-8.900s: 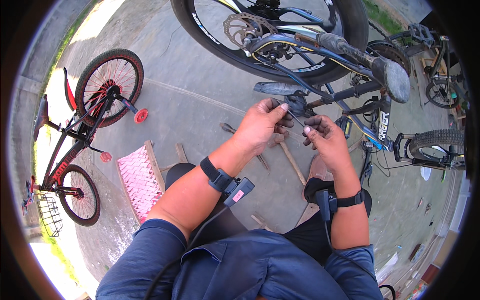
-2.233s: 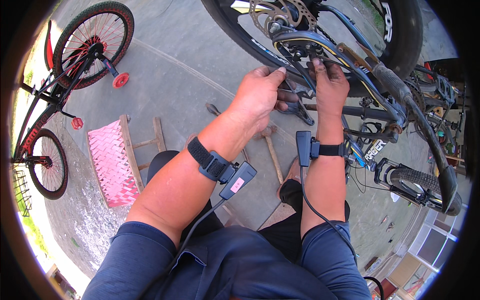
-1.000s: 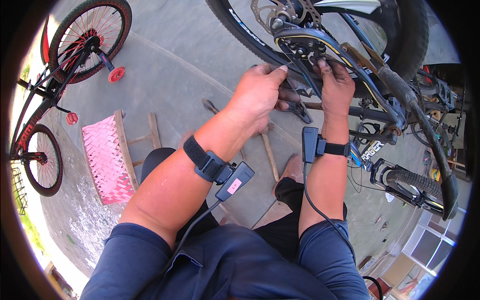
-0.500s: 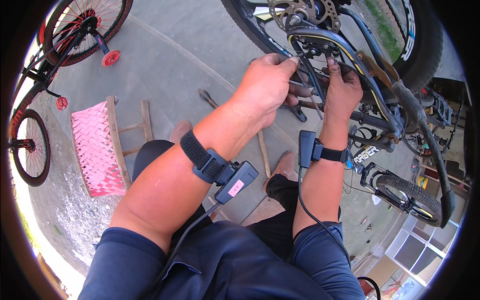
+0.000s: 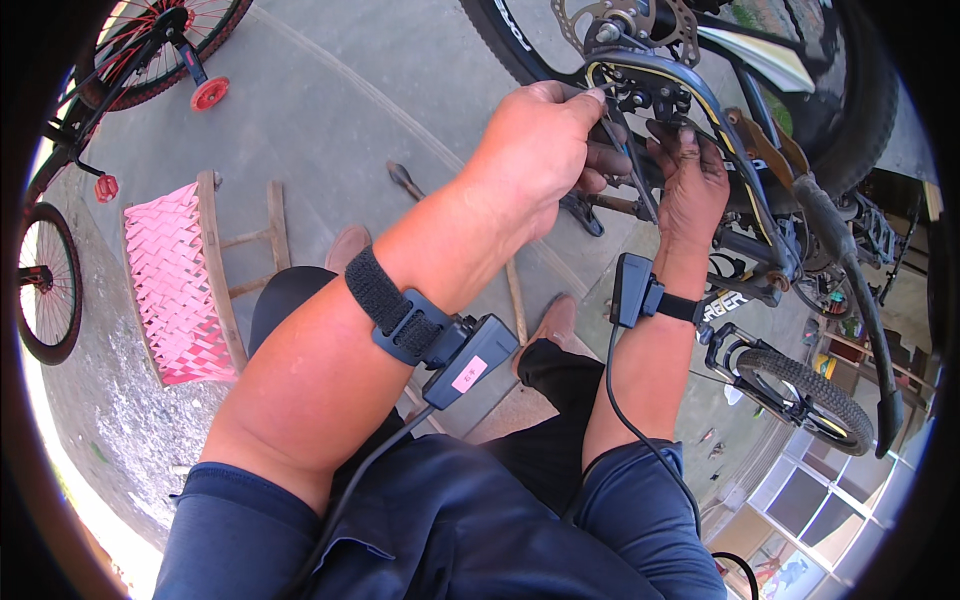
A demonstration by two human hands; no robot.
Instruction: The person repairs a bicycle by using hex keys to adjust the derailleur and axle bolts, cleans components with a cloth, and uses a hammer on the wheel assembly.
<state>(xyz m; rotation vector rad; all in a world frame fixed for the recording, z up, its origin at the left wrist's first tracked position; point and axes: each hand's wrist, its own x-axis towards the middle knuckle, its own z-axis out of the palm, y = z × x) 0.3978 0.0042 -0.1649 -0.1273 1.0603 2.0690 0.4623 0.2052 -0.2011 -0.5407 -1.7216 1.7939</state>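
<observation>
My left hand (image 5: 545,145) is closed at the brake caliper (image 5: 640,98) of a bicycle, thumb and forefinger pinched together. A thin dark rod (image 5: 643,187) slants down from among its fingers; its kind is unclear. Just below the caliper, my right hand (image 5: 695,185) has its fingers curled up against the bike's parts, and what they grip is hidden. Above both hands is the slotted brake disc (image 5: 572,22) on the wheel hub. A grey-blue frame tube (image 5: 690,78) with a yellow-striped line along it arches over the caliper.
A wooden stool (image 5: 170,285) with a pink woven seat stands at left, near a red-and-black bicycle (image 5: 165,60). A long-handled tool (image 5: 515,295) lies on the concrete by my feet. At right are a dark, bent bar (image 5: 850,260) and another bicycle wheel (image 5: 805,395).
The wheel beside my hands has turned, with its rim lettering in another place. My right fingers have dropped slightly away from the caliper. My left hand keeps its pinch, and the view has shifted slightly.
</observation>
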